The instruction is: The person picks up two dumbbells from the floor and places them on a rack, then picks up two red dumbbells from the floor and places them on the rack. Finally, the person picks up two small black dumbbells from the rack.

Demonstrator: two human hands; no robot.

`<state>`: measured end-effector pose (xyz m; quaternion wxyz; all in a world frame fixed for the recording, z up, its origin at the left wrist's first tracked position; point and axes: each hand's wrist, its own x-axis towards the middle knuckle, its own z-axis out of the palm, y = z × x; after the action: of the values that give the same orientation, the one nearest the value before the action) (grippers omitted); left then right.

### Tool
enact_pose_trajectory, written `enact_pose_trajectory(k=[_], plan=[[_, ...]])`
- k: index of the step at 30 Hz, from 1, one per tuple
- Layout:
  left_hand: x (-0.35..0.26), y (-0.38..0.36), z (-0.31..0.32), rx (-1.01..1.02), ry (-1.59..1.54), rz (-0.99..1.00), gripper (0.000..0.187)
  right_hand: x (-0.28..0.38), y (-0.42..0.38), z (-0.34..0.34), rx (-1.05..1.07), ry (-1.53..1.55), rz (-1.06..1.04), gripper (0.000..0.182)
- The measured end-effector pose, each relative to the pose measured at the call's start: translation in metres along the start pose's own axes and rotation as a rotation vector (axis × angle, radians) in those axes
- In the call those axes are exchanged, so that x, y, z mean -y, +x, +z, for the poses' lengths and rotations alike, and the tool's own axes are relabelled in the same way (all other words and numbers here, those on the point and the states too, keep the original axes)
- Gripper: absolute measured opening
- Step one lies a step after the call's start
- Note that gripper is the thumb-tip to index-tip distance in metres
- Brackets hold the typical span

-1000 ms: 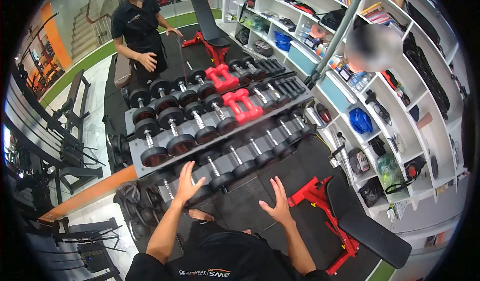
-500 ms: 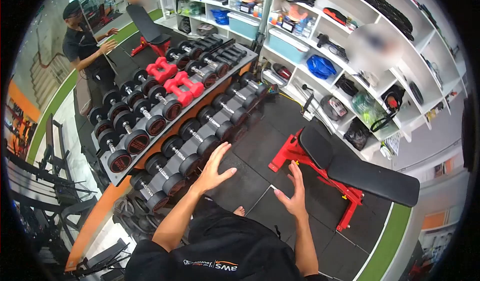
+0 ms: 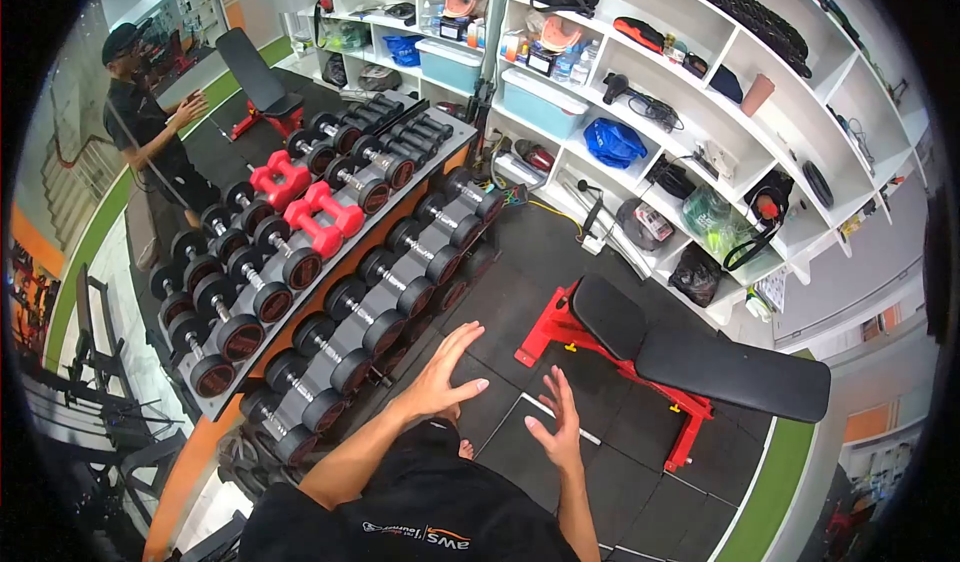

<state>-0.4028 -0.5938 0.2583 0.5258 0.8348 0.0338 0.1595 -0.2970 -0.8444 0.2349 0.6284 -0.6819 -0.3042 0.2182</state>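
Observation:
My left hand [image 3: 445,377] is held in the air over the dark floor, fingers stretched out and thumb apart, with nothing in it. Facing it, my right hand [image 3: 556,424] is also open and holds nothing. A gap separates the two palms. Nearest to my left hand is the lower row of black dumbbells [image 3: 378,327] on the rack. To the right of my right hand stands a weight bench [image 3: 720,367] with a black pad and red frame [image 3: 548,324]; the hand does not touch it.
A red dumbbell [image 3: 325,219] sits among black ones on the rack's upper shelf [image 3: 455,147]. White shelving [image 3: 640,57] holds a blue bag [image 3: 615,143], a light-blue bin [image 3: 543,104] and other items. A mirror at the left reflects a person [image 3: 150,122]. Black mats [image 3: 520,262] cover the floor.
My hands have come closer together and lower in view, both still open. The rack, shelves and bench have shifted left in view as the camera turned.

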Motion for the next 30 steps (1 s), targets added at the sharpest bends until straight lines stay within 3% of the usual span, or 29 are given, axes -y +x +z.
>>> enact_pose_trajectory(k=[7, 13, 21, 30], plan=[[0.026, 0.078, -0.021, 0.027, -0.076, 0.04, 0.082, 0.007, 0.082, -0.02, -0.069, -0.022, 0.017, 0.091], [0.051, 0.127, -0.066, -0.04, -0.069, 0.06, 0.081, 0.009, 0.17, -0.006, 0.04, 0.074, 0.049, 0.093], [0.096, 0.146, -0.122, -0.232, -0.12, -0.131, 0.079, -0.006, 0.249, 0.017, 0.176, 0.116, 0.111, 0.087], [0.129, 0.202, -0.122, -0.319, -0.181, -0.248, 0.079, -0.04, 0.313, -0.007, 0.158, 0.185, 0.197, 0.085]])
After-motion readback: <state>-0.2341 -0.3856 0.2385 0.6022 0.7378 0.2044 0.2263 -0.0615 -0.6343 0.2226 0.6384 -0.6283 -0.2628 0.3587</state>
